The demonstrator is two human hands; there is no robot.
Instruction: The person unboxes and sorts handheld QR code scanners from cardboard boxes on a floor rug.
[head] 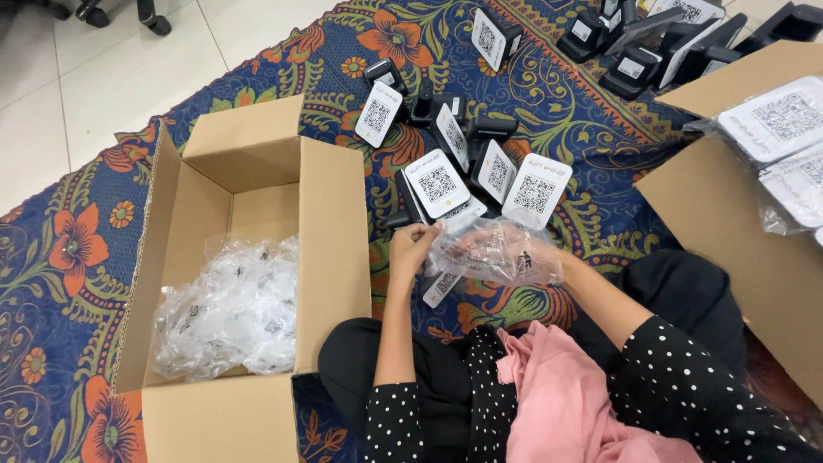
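Observation:
My left hand grips the edge of a clear plastic bag just above my lap. My right hand is inside or behind the same bag, seen through the film. A small black stand with a white coded card pokes out below the bag. Just beyond my hands, several more black stands with white cards lie in a loose pile on the patterned cloth.
An open cardboard box on my left holds bagged stands in clear plastic. Another cardboard box on the right holds wrapped white cards. More black stands lie far right. Blue floral cloth covers the tile floor.

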